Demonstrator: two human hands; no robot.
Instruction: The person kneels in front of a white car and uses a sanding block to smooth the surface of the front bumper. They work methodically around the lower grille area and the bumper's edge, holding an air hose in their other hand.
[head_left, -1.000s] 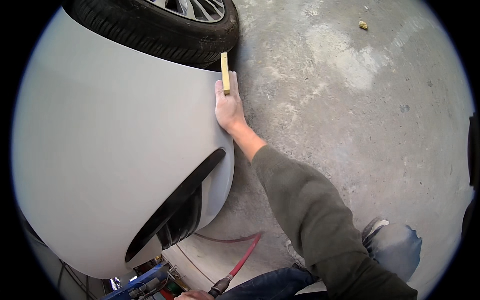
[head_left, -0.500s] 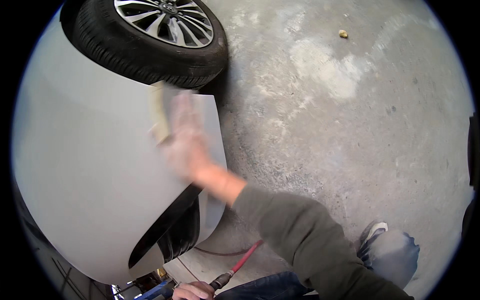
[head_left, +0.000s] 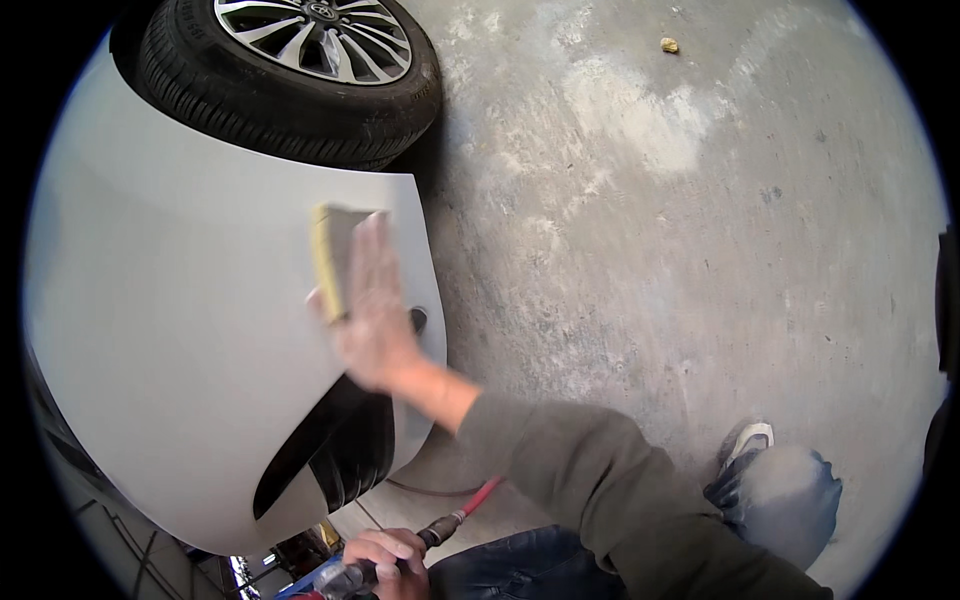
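Observation:
My right hand (head_left: 375,325) lies palm down, fingers long, over a grey sanding pad with a yellow foam edge (head_left: 325,262). The thumb is at the pad's near left corner, and the pad rests on a pale grey car bumper (head_left: 190,300). At the bottom, my left hand (head_left: 390,562) is closed round the body of an air tool (head_left: 345,580). Its dark connector leads into a red hose (head_left: 482,495). The tool's head is partly cut off by the lower edge.
Beyond the bumper's far edge stands a black tyre (head_left: 290,100) with a spoked wheel. A black opening (head_left: 345,440) is set into the bumper near its corner. On the concrete floor (head_left: 620,250) lies a small tan lump (head_left: 669,45). My knee (head_left: 790,505) shows at lower right.
My right hand and the pad have slid nearer to me along the bumper, uncovering its far edge. The left hand and air tool have come further into view. The whole view has shifted slightly.

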